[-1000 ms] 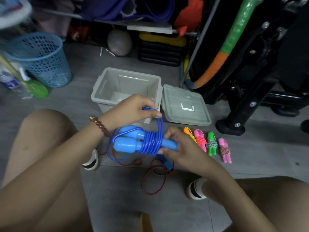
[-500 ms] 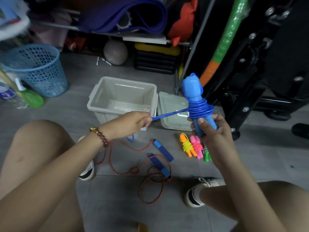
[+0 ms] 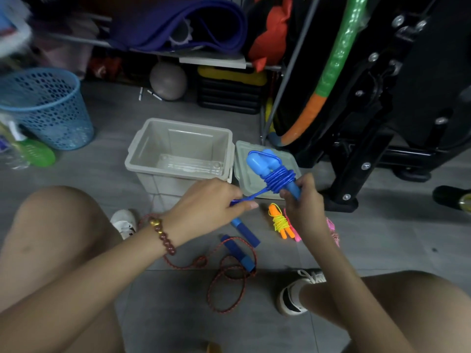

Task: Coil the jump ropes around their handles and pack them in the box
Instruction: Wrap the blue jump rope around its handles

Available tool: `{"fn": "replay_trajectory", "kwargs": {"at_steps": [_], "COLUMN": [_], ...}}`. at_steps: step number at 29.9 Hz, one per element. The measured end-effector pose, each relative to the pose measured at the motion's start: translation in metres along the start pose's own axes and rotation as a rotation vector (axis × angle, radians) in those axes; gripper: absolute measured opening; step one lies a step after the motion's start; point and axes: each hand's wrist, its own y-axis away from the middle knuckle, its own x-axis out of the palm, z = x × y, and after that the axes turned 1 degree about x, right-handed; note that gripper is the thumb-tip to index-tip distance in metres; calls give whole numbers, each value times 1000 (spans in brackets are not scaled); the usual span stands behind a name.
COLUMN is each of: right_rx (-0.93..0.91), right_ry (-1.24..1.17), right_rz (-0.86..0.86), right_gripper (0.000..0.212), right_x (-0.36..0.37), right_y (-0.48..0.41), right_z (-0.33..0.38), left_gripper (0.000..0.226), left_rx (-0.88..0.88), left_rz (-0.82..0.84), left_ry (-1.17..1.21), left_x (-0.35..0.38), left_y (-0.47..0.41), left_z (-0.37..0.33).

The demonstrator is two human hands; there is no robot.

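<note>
The right hand point(image 3: 303, 200) grips the paired blue plastic jump-rope handles point(image 3: 258, 161), wrapped in blue cord point(image 3: 279, 178), just right of the open grey plastic box point(image 3: 175, 174). The left hand point(image 3: 211, 205) pinches the cord's taut tail in front of the box, above a loose red braided rope point(image 3: 229, 284).

blue rope bundle point(image 3: 274, 174) now tilts left, lower.

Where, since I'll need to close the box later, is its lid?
In the head view the lid lies on the floor just right of the open box, partly hidden behind the blue jump rope that the right hand holds.
</note>
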Motion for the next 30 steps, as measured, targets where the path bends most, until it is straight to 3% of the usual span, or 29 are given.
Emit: {"fn": "replay_trajectory", "kwargs": {"at_steps": [6,10,14,21,24,27,29,30], "right_rx": [-145,-327,-419,-384,-323,-257,-246,-246], "right_ry": [101,203,166,-66,-258,-518,-670,-728], "right_rz": [90,354,578,786,896,960,954,923], "right_gripper": [24,31,33,36,30,29,26,24], "right_x": [8,8,9,-8,-11,-22,-29,-31], "right_y": [7,16,28,30,35,34,33,33], "right_z": [9,6,12,16,18,21,23,24], "left_gripper": [34,34,31,39,43,25,7,15], "left_rx": [66,196,67,-27,1,-11,-17,-20], "left_rz": [-90,-237,-184,-34,93,176,208,190], "left_ry": [-179,-196,-154,191,477,824,900,875], "left_x": [-6,-9,-8,-10,-14,-19,-22,-22], "left_y": [5,9,7,2,0,-4,-9,-12], "left_z": [0,10,9,28,31,35,40,41]}}
